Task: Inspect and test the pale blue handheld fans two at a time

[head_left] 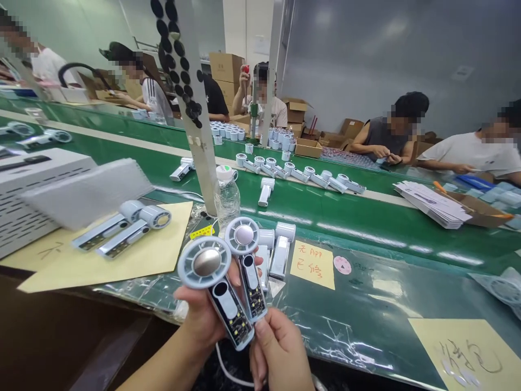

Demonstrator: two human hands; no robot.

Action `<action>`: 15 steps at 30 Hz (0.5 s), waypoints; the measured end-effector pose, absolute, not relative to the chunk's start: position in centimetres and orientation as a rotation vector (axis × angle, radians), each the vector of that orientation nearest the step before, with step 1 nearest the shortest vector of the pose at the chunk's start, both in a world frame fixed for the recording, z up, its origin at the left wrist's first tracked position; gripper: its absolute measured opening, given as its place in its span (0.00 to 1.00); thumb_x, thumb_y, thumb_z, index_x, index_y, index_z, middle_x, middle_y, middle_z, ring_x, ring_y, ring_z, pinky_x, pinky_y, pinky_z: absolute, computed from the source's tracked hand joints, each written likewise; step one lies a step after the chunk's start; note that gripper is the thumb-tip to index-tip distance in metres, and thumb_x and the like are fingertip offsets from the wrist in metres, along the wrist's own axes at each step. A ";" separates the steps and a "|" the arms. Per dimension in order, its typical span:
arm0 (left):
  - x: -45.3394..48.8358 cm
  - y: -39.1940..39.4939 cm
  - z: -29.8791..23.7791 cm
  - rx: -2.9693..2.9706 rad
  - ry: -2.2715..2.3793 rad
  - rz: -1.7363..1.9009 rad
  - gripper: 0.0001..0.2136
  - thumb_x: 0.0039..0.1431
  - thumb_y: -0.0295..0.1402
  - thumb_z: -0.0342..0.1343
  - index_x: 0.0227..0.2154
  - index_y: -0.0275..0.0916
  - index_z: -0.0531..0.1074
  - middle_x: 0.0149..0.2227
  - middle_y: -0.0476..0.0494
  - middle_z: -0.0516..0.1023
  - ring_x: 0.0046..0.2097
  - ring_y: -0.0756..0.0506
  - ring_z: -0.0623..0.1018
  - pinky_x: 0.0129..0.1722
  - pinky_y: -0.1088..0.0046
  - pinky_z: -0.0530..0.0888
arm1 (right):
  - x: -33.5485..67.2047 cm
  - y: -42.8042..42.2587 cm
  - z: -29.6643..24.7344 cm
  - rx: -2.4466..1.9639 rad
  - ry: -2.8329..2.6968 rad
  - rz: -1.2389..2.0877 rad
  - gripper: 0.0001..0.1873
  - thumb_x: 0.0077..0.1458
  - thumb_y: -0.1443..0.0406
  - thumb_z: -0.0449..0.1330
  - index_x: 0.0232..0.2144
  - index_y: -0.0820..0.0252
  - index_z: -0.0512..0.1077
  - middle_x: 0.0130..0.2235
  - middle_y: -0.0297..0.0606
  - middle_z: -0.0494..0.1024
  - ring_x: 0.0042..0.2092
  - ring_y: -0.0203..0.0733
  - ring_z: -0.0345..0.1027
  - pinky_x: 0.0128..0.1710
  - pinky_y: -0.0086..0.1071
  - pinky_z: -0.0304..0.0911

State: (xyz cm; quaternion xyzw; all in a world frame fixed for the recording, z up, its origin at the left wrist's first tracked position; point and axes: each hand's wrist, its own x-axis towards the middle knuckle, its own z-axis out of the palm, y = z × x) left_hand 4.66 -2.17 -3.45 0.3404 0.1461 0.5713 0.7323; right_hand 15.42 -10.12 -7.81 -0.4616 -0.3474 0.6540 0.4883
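Observation:
Two light-blue handheld fans with round heads and clear fronts showing circuit boards are held up side by side. My left hand (205, 320) is closed around the nearer fan (232, 309), with fingers also behind the farther fan (252, 282). The thumb and fingers of my right hand (280, 347) pinch the lower end of the farther fan, close to the nearer one's base. Just behind them on the bench lie more handheld fans (280, 255), partly hidden. At left, two similar fans (126, 233) rest on yellow paper (179, 222).
A plastic bottle (227, 195) stands beside a white post (203, 157). A white perforated box (36, 190) is at left. Handwritten yellow notes (313, 263) lie on the bench. Beyond, a green conveyor (366, 217) carries several fans, and co-workers (396, 130) sit across it.

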 end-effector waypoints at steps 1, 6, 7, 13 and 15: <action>4.7 -2.1 -3.5 0.764 0.314 1.247 0.30 0.32 0.65 0.63 0.23 0.39 0.77 0.40 0.40 0.85 0.40 0.40 0.82 0.40 0.69 0.79 | 15.6 -10.1 -7.7 -1.135 -0.878 1.540 0.28 0.56 0.39 0.54 0.26 0.57 0.64 0.14 0.22 0.60 0.17 0.32 0.55 0.19 0.26 0.49; 4.0 -1.3 -2.2 0.686 0.363 1.275 0.29 0.34 0.63 0.64 0.28 0.41 0.79 0.48 0.38 0.82 0.46 0.35 0.81 0.43 0.61 0.80 | 18.3 -9.4 -6.6 -1.127 -1.272 1.119 0.29 0.58 0.41 0.53 0.22 0.58 0.68 0.36 0.41 0.74 0.38 0.45 0.69 0.40 0.36 0.65; 3.7 -1.2 -1.9 0.639 0.407 1.286 0.27 0.37 0.61 0.65 0.29 0.41 0.80 0.49 0.39 0.82 0.49 0.35 0.80 0.46 0.61 0.79 | 18.8 -9.3 -6.3 -1.204 -1.282 1.022 0.28 0.60 0.42 0.52 0.23 0.58 0.70 0.41 0.43 0.74 0.43 0.48 0.69 0.44 0.38 0.65; 2.5 -2.8 -4.1 0.834 0.592 1.020 0.20 0.40 0.42 0.72 0.39 0.45 0.82 0.43 0.41 0.84 0.50 0.33 0.78 0.47 0.62 0.76 | 19.9 -8.3 -5.0 -1.241 -1.066 1.040 0.35 0.56 0.47 0.61 0.62 0.53 0.64 0.63 0.47 0.66 0.65 0.58 0.56 0.62 0.50 0.53; 2.5 -3.2 -5.0 0.897 0.567 0.948 0.25 0.36 0.34 0.75 0.42 0.44 0.80 0.38 0.40 0.83 0.46 0.32 0.78 0.46 0.60 0.75 | 20.2 -8.2 -4.6 -1.002 -1.025 1.345 0.33 0.51 0.48 0.67 0.56 0.54 0.70 0.56 0.46 0.75 0.59 0.58 0.66 0.59 0.49 0.59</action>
